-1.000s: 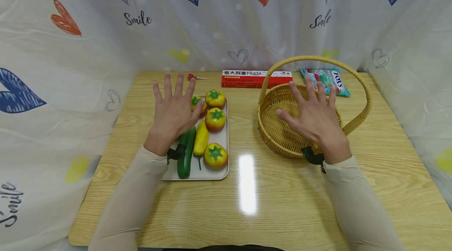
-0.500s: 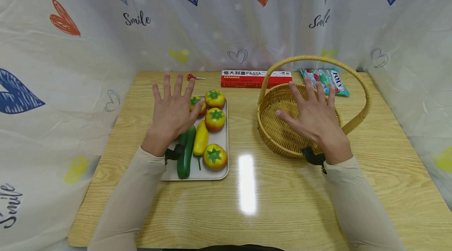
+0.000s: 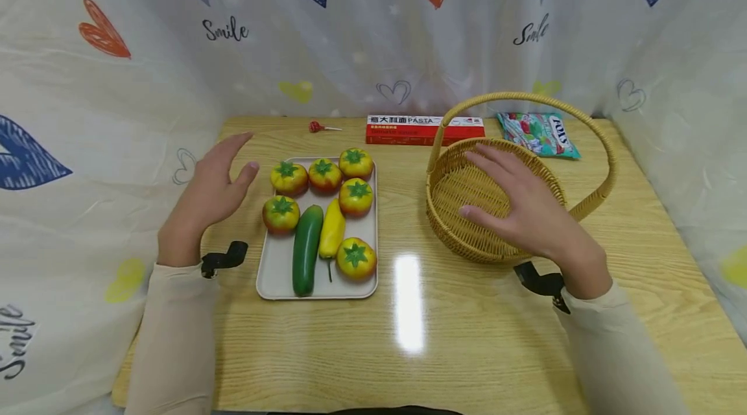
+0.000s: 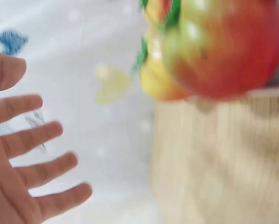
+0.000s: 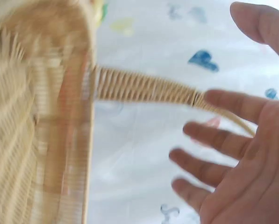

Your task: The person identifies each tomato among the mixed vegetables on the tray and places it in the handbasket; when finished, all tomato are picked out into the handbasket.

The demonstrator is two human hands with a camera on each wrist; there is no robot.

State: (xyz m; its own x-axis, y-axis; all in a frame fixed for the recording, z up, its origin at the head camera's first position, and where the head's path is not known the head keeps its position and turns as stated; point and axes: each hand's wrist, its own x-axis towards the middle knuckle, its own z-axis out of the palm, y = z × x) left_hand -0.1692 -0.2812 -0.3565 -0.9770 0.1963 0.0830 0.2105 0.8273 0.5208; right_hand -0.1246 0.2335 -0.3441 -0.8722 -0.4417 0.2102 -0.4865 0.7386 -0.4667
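My left hand (image 3: pixel 213 181) hovers with fingers extended just left of a pale tray (image 3: pixel 274 279), holding nothing. On the tray lie several yellow-red tomato-like fruits (image 3: pixel 281 214) with green leafy tops, a dark green cucumber (image 3: pixel 307 249) and a long yellow vegetable (image 3: pixel 332 228) with a thin stem. In the left wrist view, a blurred fruit (image 4: pixel 228 46) appears large beside the spread fingers (image 4: pixel 41 170). My right hand (image 3: pixel 525 207) hangs over the right part of a round wicker basket (image 3: pixel 449 240), relaxed and holding nothing. The basket's tall handle (image 5: pixel 144 86) rises behind the fingers in the right wrist view.
A red pasta box (image 3: pixel 408 136) lies at the back of the wooden table (image 3: pixel 350 356), behind the basket. To its left is a red lollipop (image 3: pixel 317 127); to its right, a teal candy bag (image 3: pixel 539 134). A heart-printed curtain (image 3: pixel 362 32) surrounds the table.
My left hand has moved left off the tray, uncovering the fruits there. My right hand has shifted slightly right and toward me, turning sideways. The objects stay in place.
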